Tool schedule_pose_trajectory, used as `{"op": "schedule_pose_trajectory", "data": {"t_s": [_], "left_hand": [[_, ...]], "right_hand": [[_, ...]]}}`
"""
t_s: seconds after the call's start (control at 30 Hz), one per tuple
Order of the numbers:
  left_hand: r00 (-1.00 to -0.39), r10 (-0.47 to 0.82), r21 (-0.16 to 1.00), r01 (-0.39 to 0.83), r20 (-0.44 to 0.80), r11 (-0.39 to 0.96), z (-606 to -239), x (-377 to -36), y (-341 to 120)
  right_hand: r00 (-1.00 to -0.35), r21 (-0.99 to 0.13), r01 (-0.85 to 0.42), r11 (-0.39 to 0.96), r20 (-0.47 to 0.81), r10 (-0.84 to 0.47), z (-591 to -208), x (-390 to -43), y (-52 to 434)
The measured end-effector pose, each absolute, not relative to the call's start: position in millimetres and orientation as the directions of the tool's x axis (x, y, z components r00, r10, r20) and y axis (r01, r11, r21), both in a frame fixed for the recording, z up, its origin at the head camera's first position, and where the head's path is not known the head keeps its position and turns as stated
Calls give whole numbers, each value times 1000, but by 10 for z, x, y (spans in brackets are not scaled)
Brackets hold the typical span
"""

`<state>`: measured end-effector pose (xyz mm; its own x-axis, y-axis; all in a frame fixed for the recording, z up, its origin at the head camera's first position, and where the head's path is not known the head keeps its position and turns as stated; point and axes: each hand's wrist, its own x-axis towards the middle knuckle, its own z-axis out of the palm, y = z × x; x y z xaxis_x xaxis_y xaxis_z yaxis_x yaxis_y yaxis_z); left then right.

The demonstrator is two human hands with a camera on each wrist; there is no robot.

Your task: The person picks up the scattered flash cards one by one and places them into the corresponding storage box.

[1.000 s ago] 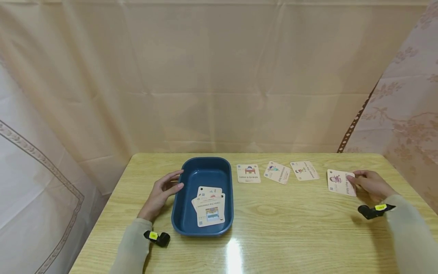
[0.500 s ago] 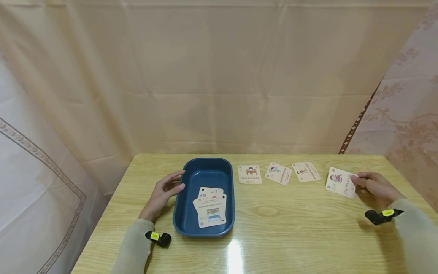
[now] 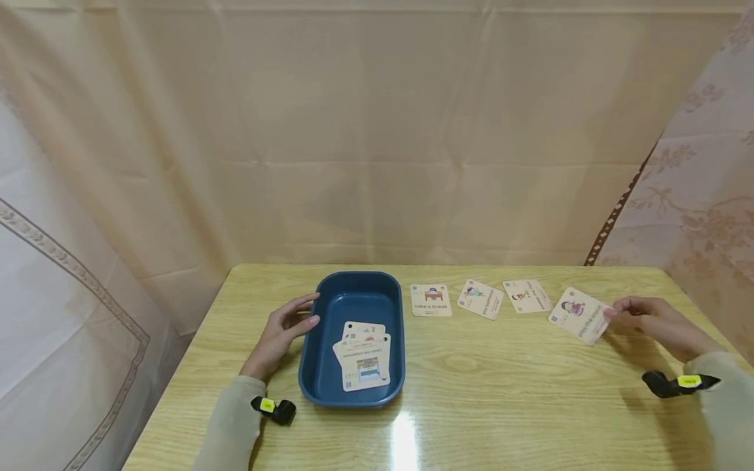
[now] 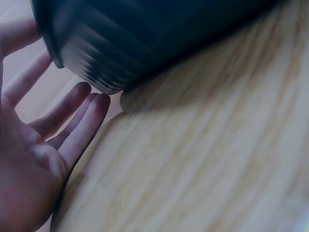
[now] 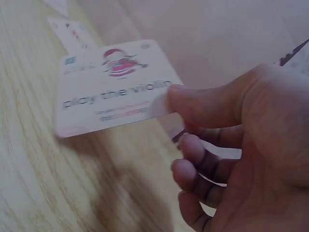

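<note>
Beige curtains are hanging behind the wooden table (image 3: 471,379) as we are looking down through the head view: our right hand (image 3: 654,320) is pinching the near corner of the "play the violin" card (image 3: 579,314), lifted and tilted just above the tabletop at the right end of a row of three other cards, the "take a break" card (image 3: 430,300) lying nearest the blue tray (image 3: 321,366). Our left hand (image 3: 279,333) is resting against the tray's left wall, fingers relaxed and fairly straight, and a small stack of cards (image 3: 362,356) is lying inside it. Through the left wrist view we are seeing those fingers (image 4: 72,125) spread loosely beside the dark ribbed wall of the tray (image 4: 145,38), touching it at most lightly. Through the right wrist view our thumb (image 5: 203,104) is pressing on the card's (image 5: 111,87) printed face while curled fingers are supporting it underneath. To carry it well, we judge we should be keeping the pinch firm near the corner, holding the card level, and steadying the tray with the left hand.
</note>
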<state>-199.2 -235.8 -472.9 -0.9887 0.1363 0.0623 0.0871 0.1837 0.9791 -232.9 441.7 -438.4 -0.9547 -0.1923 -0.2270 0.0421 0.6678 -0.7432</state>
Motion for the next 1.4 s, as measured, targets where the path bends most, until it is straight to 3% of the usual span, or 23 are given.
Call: {"op": "schedule_pose_trajectory", "data": {"t_s": [0.17,0.57,0.97,1.4], "left_hand": [[-989,133,979,84,60,187,-4723,-1993,-2358],[-990,132,979,79,55,189,-4719,-1999,-2349],[-990,131,978,82,57,191,-4712,-2010,-2350],[-990,125,977,85,62,194,-4720,-1998,-2351]], "right_hand": [[-959,-754,32,656,-209,-194,-4342,-2259,4322],[-985,-769,-127,626,24,-170,-4303,-2134,3784],[-960,-862,-245,445,151,-236,-4093,-2095,3065],[-941,-918,-289,271,221,-255,-3950,-2024,2379]]}}
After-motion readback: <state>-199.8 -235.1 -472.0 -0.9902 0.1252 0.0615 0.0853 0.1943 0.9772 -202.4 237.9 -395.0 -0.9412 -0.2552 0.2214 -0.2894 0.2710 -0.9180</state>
